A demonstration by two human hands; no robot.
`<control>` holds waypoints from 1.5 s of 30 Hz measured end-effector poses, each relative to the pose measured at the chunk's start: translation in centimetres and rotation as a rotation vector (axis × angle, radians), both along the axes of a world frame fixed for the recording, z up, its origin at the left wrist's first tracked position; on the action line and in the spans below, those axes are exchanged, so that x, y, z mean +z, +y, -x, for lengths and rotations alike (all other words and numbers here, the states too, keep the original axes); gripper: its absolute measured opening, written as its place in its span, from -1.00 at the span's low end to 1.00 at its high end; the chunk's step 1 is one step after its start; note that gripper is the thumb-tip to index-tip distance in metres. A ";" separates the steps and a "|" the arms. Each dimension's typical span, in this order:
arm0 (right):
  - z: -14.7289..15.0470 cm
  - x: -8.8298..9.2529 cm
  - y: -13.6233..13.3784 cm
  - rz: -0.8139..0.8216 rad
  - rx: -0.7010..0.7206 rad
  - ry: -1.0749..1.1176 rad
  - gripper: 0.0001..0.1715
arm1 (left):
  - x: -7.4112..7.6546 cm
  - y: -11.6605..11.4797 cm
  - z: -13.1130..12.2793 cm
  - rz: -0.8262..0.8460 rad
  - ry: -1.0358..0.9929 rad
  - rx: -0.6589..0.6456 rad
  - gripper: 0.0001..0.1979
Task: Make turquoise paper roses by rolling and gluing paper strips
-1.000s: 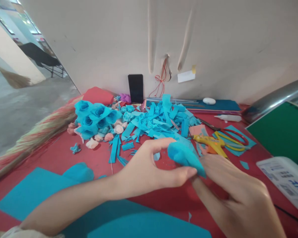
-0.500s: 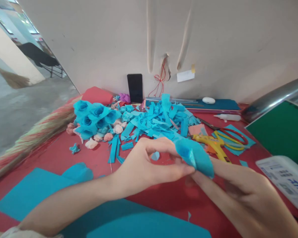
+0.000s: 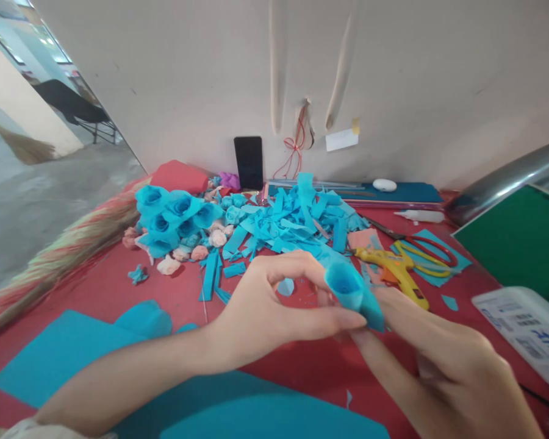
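A rolled blue paper flower [image 3: 345, 285] is held up over the red table, its cup-shaped opening tipped toward me. My left hand [image 3: 279, 299] pinches it from the left, thumb below and index finger along the far edge. From the right, my right hand [image 3: 439, 360] grips the paper's trailing edge between its fingers; its thumb tip meets the left thumb. Finished-looking blue paper flowers [image 3: 178, 210] are bunched at the left back. A yellow glue gun [image 3: 400, 271] lies just beyond my right hand.
Blue paper scraps [image 3: 293, 219] heap across the back. Scissors [image 3: 425, 250] lie at the right, near a white box [image 3: 521, 335]. A phone [image 3: 249, 162] leans on the wall. Blue sheets [image 3: 256, 405] cover the front. A rope-wrapped pole [image 3: 64, 250] runs along the left edge.
The loose blue petal has been wrapped closer round the roll, and the opening now faces me more. My right hand has shifted slightly left and down.
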State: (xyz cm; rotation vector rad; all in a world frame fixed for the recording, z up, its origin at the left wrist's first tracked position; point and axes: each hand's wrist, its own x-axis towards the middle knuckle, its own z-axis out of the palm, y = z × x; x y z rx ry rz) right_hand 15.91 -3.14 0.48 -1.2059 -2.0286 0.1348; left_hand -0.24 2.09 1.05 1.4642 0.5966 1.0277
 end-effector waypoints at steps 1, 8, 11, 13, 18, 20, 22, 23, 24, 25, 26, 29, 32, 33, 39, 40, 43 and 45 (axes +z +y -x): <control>0.0 -0.1 -0.1 0.001 0.011 0.005 -0.76 | 0.0 0.0 0.0 0.000 0.006 0.006 -0.87; 0.2 -0.1 0.0 0.046 0.005 -0.023 -0.76 | -0.1 0.0 -0.1 -0.037 0.044 0.035 -0.84; 0.2 -0.1 0.0 0.048 0.019 -0.037 -0.75 | -0.1 0.0 -0.1 -0.036 0.040 0.023 -0.87; 0.2 -0.1 0.0 0.025 0.028 -0.023 -0.76 | -0.1 0.0 -0.1 -0.037 0.023 0.025 -0.87; 0.3 -0.3 0.0 0.000 0.025 0.001 -0.83 | -0.3 0.0 0.0 -0.036 -0.022 0.039 -0.82; 0.3 -0.2 0.0 -0.007 0.035 0.007 -0.87 | -0.3 -0.1 0.0 -0.030 -0.030 0.027 -0.83; 0.4 -0.1 0.1 -0.005 0.044 0.014 -0.86 | -0.2 -0.1 0.1 -0.010 -0.015 0.030 -0.84; 0.4 0.0 0.1 0.008 0.053 0.012 -0.84 | -0.2 -0.1 0.1 0.001 -0.007 0.034 -0.84; 0.4 0.1 0.1 0.006 0.055 0.013 -0.83 | -0.2 -0.1 0.1 0.005 0.001 0.032 -0.84; 0.4 0.2 0.1 0.006 0.056 0.013 -0.83 | -0.1 -0.1 0.0 -0.001 0.004 0.023 -0.85; 0.4 0.3 0.0 0.003 0.047 0.012 -0.82 | -0.1 -0.1 0.0 -0.016 0.004 0.008 -0.86; 0.2 0.3 -0.1 -0.001 0.038 0.014 -0.79 | -0.1 0.0 0.0 -0.050 -0.009 -0.033 -0.92; -0.1 0.3 -0.1 0.041 0.041 0.023 -0.81 | -0.2 0.1 -0.1 -0.016 -0.023 -0.036 -0.95; -0.1 0.3 0.0 0.053 0.041 0.028 -0.82 | -0.2 0.0 -0.1 -0.005 -0.027 -0.037 -0.94; 0.3 0.5 0.1 0.079 0.018 0.077 -0.89 | -0.2 0.1 -0.2 0.003 -0.011 0.081 -0.90; 0.3 0.5 0.1 0.089 0.025 0.096 -0.90 | -0.3 0.1 -0.1 0.005 0.004 0.121 -0.86; 0.2 0.3 0.0 0.122 0.039 0.124 -0.88 | -0.5 0.1 0.0 0.003 0.012 0.167 -0.76; 0.1 0.0 -0.1 0.135 0.039 0.118 -0.87 | -0.6 0.2 0.0 0.001 -0.017 0.140 -0.73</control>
